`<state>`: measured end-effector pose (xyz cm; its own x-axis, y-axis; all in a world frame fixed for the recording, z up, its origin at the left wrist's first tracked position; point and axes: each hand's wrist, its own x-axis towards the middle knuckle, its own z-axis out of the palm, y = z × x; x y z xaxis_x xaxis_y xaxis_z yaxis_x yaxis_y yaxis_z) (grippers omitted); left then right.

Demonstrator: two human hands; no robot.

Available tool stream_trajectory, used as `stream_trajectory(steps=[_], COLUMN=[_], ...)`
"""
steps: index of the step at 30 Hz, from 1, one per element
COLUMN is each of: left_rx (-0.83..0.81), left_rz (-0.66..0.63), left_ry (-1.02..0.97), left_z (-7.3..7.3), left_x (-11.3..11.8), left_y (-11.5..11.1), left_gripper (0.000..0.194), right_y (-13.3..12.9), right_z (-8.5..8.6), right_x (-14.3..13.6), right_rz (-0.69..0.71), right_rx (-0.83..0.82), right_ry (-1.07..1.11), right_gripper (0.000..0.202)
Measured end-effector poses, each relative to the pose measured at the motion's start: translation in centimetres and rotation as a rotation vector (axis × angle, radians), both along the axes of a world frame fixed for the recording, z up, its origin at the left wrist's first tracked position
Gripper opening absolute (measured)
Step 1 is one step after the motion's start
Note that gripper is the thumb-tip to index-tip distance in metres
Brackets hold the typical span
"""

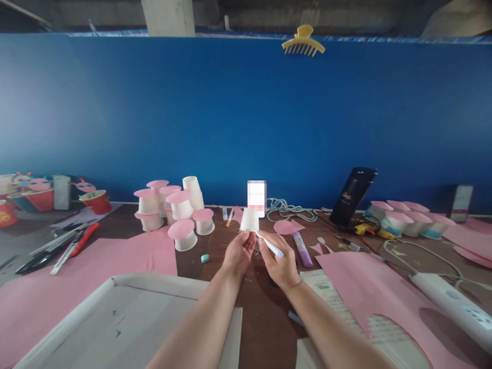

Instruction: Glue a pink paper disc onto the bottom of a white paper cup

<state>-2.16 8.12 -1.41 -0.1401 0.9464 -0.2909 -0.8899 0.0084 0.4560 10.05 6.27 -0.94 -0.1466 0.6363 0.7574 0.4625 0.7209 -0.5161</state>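
In the middle of the head view, my left hand (239, 253) grips a white paper cup (249, 220) near its lower end. My right hand (280, 264) is closed around a white marker (272, 246) with a pale blue end, its tip side pointing at the cup. Whether the tip touches the cup I cannot tell. Just right of the hands lie a pink paper disc (283, 227) and a purple glue stick (303, 249). To the left stand several white cups topped with pink discs (182, 233), and a small teal block (205, 259).
A lit phone (262, 199) stands behind the cup. Pink paper sheets (357, 279) lie on both sides, with a white tray (154, 307) in front left. A black cylinder (351, 197), a power strip (455, 300) and cables (292, 210) are at right; scissors and cutters (73, 248) at left.
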Motion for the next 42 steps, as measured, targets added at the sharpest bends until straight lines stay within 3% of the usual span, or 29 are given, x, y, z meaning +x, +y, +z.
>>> stream_trajectory(steps=[22,42], left_rx=[0.09,0.044], left_rz=[-0.098,-0.062], left_ry=[0.089,0.086], left_z=[-0.01,-0.02], left_x=[0.26,0.13], left_y=[-0.2,-0.25], left_gripper=[0.008,0.01], right_y=[0.23,0.27], right_z=[-0.22,-0.32], right_x=[0.02,0.09], right_rz=[-0.037,-0.097], right_rx=[-0.012,-0.03], right_ry=[-0.036,-0.041], right_gripper=[0.024,0.023])
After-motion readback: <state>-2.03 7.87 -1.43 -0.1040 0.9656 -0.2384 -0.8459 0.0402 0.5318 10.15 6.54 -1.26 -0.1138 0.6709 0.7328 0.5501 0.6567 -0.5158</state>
